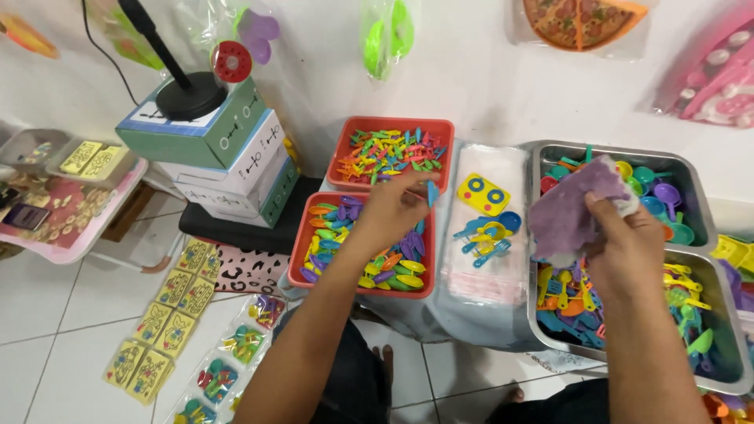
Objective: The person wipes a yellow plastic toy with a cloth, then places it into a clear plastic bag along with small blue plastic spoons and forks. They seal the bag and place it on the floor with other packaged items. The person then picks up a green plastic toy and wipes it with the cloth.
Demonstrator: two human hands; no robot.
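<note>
My left hand (393, 208) hovers over two red trays and pinches a small blue plastic toy piece (433, 192) between its fingertips. The far red tray (339, 161) holds several small colourful pieces; the near red tray (301, 251) holds colourful toy spoons. My right hand (624, 243) grips a purple cloth (567, 208) above two metal trays (542, 153) (730, 290) filled with colourful toy utensils. Between the hands, on a stack of clear plastic bags (487, 271), lie a yellow toy piece (483, 194) and a few blue and yellow toy utensils (483, 235).
Stacked boxes (228, 161) with a black stand base on top sit at the left. Packed toy bags and yellow cards (177, 310) lie on the white tile floor. A pink tray (59, 208) stands far left. Bagged toys hang on the wall behind.
</note>
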